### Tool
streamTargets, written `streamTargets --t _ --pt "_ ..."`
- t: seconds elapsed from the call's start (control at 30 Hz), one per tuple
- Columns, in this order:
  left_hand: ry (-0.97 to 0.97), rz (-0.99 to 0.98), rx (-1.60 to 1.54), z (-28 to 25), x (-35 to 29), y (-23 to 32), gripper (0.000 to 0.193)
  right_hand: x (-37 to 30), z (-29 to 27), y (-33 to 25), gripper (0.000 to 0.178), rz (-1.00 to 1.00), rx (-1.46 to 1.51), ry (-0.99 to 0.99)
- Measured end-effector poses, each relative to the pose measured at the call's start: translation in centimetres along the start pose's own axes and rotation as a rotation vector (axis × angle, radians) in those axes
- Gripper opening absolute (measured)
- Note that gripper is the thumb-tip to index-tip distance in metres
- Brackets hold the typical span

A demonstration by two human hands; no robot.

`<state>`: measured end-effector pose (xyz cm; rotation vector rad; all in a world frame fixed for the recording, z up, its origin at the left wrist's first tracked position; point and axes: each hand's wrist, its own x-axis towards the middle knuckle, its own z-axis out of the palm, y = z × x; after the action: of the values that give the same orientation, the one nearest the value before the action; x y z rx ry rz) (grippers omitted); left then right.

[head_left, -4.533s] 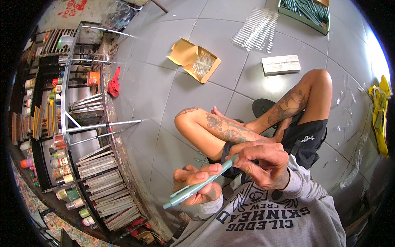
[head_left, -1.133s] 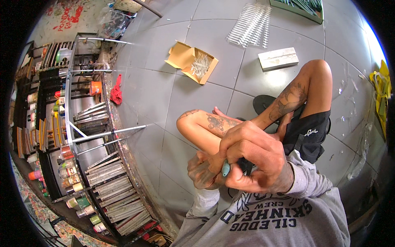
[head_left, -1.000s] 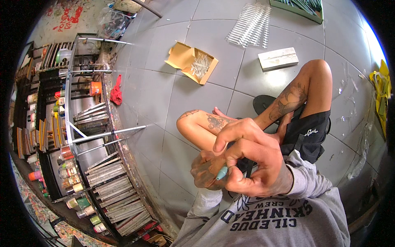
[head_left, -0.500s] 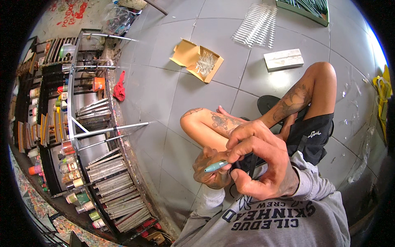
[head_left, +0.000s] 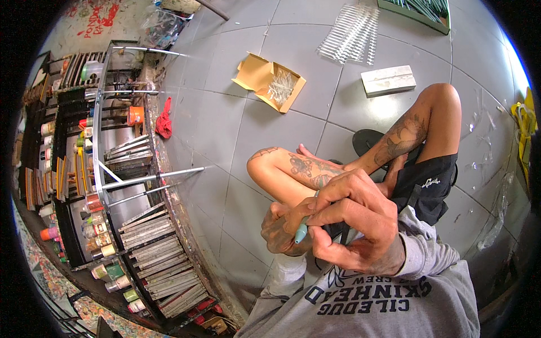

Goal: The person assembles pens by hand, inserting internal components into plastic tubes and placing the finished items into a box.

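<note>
A teal, pen-like barrel [head_left: 301,232] with a tapered end is held in front of my chest, tip pointing down toward me. My left hand [head_left: 282,230] is closed around it from the left, most of its fingers hidden. My right hand [head_left: 360,222] comes over from the right, thumb and index finger closed at the barrel's side near its upper end. Whether the right fingertips also pinch some small part is too hidden to make out. Beyond my crossed legs, an open cardboard box [head_left: 294,105] contains small clear plastic pieces [head_left: 281,85].
Strips of clear plastic parts [head_left: 352,34] lie on the grey tiles, near a white block [head_left: 387,80]. A green tray [head_left: 441,27] of dark green pens stands far right. On the left is a metal rack [head_left: 100,146] with paint jars and frames; a red cloth [head_left: 164,119] lies beside it.
The barrel has turned from lying nearly level, tip leftward, to pointing down toward me. My right fingers have closed in on it, and my left hand has shifted slightly.
</note>
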<state>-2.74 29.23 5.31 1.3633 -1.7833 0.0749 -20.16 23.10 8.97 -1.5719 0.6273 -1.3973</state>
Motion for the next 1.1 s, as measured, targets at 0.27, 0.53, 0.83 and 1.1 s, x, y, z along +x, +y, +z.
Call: streamTargets --t 0.27,0.53,0.83,1.1 --pt "-0.061 -0.037 0.045 -1.0 0.8 0.9 0.032 -0.1 0.0 0.0 0.018 0.047 0.040 -0.036" --pt "-0.026 0.030 0.097 -1.3 1.1 0.4 0.031 0.1 -0.3 -0.3 0.014 0.072 0.054 -0.090" --pt "-0.040 0.112 0.134 -1.3 0.9 -0.4 0.029 0.1 -0.6 -0.4 0.013 0.116 0.075 -0.114" --pt "-0.085 0.075 0.175 -1.6 1.4 0.2 0.027 0.1 -0.6 -0.4 0.013 0.110 0.072 -0.109"
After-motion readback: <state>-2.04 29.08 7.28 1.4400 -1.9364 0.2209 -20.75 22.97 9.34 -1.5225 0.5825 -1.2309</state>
